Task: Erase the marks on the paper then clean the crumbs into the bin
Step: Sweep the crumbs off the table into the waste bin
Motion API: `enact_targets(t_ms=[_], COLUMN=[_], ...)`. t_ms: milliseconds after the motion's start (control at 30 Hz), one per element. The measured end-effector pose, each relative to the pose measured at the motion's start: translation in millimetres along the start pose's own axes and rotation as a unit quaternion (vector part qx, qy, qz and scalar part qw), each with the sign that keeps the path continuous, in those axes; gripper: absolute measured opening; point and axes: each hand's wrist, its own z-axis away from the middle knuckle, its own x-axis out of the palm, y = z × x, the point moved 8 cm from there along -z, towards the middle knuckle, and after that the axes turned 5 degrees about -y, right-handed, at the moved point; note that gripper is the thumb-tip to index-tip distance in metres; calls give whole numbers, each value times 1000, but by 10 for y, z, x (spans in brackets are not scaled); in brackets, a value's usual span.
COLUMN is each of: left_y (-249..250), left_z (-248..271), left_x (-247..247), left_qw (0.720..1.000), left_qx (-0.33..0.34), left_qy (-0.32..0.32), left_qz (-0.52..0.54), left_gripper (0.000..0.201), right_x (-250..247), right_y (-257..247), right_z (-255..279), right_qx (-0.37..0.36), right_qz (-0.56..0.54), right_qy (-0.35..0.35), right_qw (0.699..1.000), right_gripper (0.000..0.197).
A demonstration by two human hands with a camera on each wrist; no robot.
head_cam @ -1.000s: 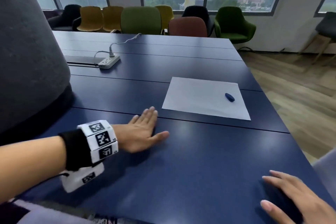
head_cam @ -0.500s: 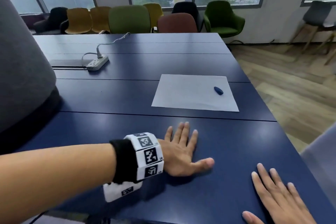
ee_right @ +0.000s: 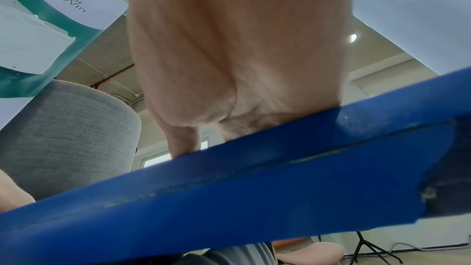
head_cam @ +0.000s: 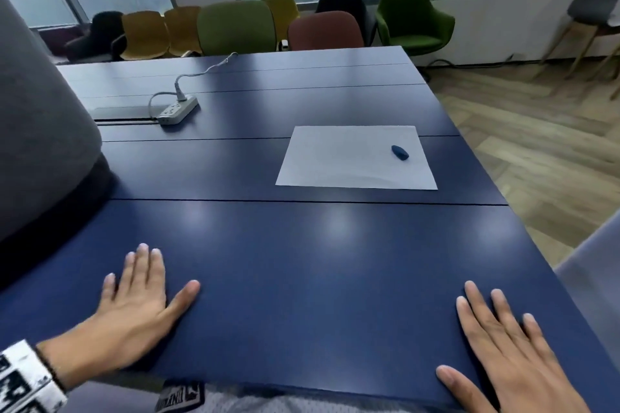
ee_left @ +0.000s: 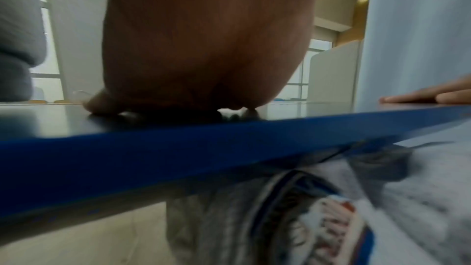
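Observation:
A white sheet of paper (head_cam: 352, 157) lies flat on the dark blue table (head_cam: 302, 261), far ahead and right of centre. A small dark blue eraser (head_cam: 400, 152) rests on the sheet's right part. No marks or crumbs show on the paper at this distance. My left hand (head_cam: 134, 298) lies flat on the table near its front edge, fingers spread and straight. At the front right my right hand (head_cam: 506, 345) also rests palm down, holding nothing. In the wrist views only each palm (ee_left: 203, 37) (ee_right: 239, 47) and the table's blue edge (ee_left: 178, 158) show. No bin is in view.
A white power strip (head_cam: 177, 110) with its cable sits at the back left of the table. A grey upholstered chair back (head_cam: 37, 131) rises at the left. Several coloured chairs (head_cam: 235, 27) line the windows. Wooden floor (head_cam: 536, 144) lies beyond the table's right edge.
My left hand has drawn back toward the table's front edge and to the left. My right hand has come further onto the table, flat. Paper and eraser have not moved.

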Motion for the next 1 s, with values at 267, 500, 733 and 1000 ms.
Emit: enact_targets(t_ms=[267, 500, 733, 1000], left_y=[1570, 2507, 411, 1644], left_z=[243, 495, -11, 275], left_x=[149, -134, -179, 157], left_qw=[981, 929, 999, 982], left_qx=[192, 350, 33, 186], left_qy=[-16, -93, 12, 8], left_qz=[-9, 78, 39, -2], left_gripper=[113, 92, 115, 114], right_x=[36, 37, 18, 38], right_y=[-25, -55, -17, -11], right_z=[-78, -97, 1, 6], right_qx=[8, 20, 18, 18], right_qz=[-23, -25, -26, -20], right_qy=[-32, -44, -15, -24], right_qw=[999, 999, 999, 999], right_gripper=[80, 79, 78, 78])
